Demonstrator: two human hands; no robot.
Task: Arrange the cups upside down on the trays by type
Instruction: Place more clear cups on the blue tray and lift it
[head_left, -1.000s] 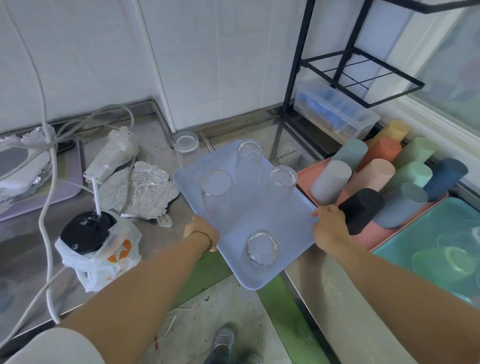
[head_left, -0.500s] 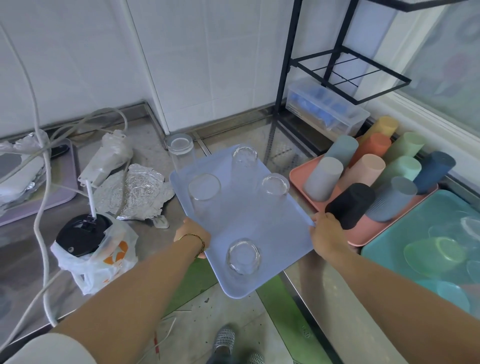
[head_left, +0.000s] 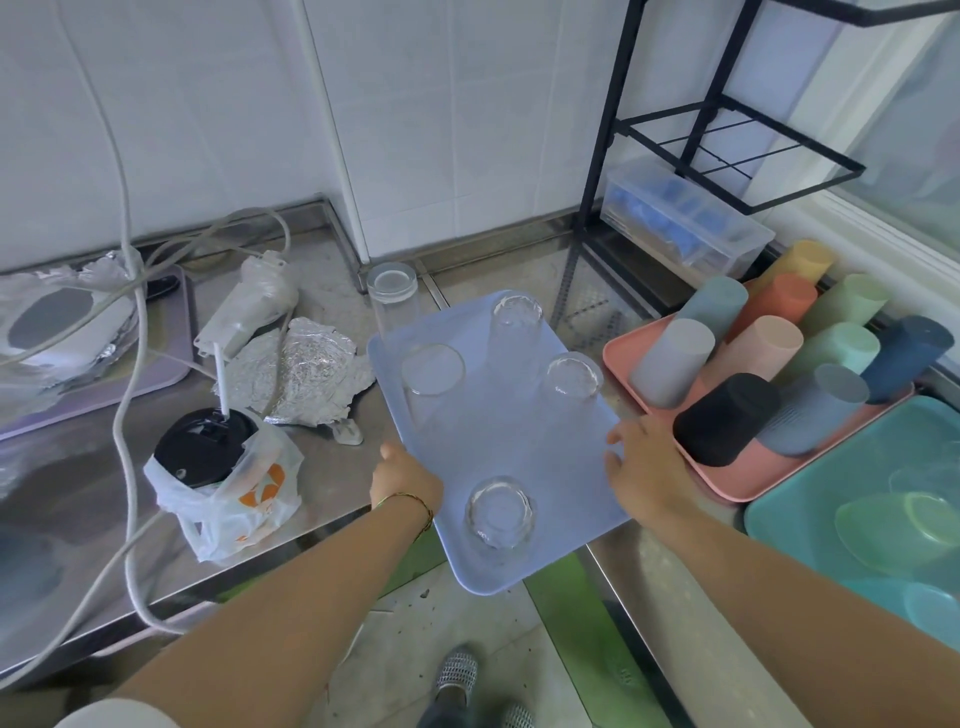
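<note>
Blue tray (head_left: 524, 447) with four upside-down glass cups (head_left: 501, 512) overhangs the counter (head_left: 337, 483) corner, your left hand (head_left: 405, 478) gripping its left rim, right hand (head_left: 644, 467) on the right rim (clamped or just touching, can't tell), so firm both grips, level it, slide fully on.

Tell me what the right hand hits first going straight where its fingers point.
The blue tray: the right hand is at its right edge. Past that, likely the upside-down glass, though depth is unclear.
</note>
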